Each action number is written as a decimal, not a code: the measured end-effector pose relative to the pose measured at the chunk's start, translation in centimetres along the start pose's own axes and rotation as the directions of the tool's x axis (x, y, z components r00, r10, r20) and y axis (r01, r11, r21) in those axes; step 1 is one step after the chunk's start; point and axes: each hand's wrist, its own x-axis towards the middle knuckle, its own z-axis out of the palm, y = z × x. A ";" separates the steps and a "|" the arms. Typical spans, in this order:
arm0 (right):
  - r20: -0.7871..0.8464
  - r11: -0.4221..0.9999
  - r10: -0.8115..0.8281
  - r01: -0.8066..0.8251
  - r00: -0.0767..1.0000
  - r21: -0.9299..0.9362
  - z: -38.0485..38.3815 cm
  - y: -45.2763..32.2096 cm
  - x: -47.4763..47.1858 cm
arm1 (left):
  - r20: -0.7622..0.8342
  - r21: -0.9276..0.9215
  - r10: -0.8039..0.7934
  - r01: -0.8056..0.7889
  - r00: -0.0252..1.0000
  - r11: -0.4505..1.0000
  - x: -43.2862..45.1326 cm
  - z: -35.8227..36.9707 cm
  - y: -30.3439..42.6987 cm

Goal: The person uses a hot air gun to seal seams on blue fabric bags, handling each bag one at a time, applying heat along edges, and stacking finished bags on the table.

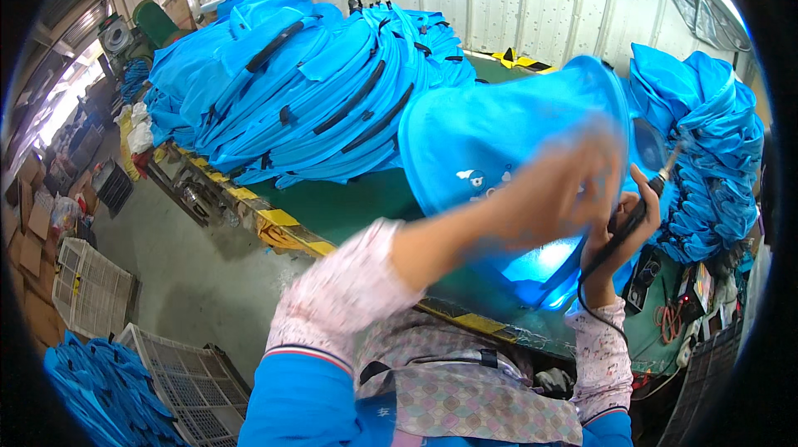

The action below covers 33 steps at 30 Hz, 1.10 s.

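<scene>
A blue fabric piece with a stiff round rim stands in front of me on the green table, with a small white printed figure on its side. My left hand is blurred and lies across the right part of this fabric; whether its fingers grip it cannot be told. My right hand holds a soldering-iron-like hot tool with a black handle and cord, its metal tip pointing up and to the right. Close to the tip is a dark round patch at the fabric's right side. Bright light shines on the fabric below my hands.
Large blue fabric heaps stand on the table at left and right. A yellow-black taped edge runs along the table's front. Small electrical devices with cables sit at right. White plastic crates are on the floor.
</scene>
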 end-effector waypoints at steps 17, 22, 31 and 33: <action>0.102 0.912 -0.266 0.284 0.959 -0.295 -3.2 -0.5 -2.3 | 0.185 -0.925 -0.916 0.378 0.356 -0.040 -16.0 11.3 -4.1; 0.349 0.906 -0.021 0.166 0.937 -0.389 -9.2 -7.6 -6.8 | 0.150 -0.840 -0.825 0.511 0.545 0.184 -15.0 11.4 -3.0; 0.449 0.869 -0.182 0.357 0.875 -0.342 -9.9 -7.8 -10.3 | 0.052 -0.840 -0.897 0.504 0.439 0.198 -14.9 12.2 -2.5; 0.440 0.852 -0.222 0.392 0.870 -0.346 -9.5 -7.4 -10.4 | 0.069 -0.845 -0.908 0.508 0.413 0.167 -15.1 12.3 -2.5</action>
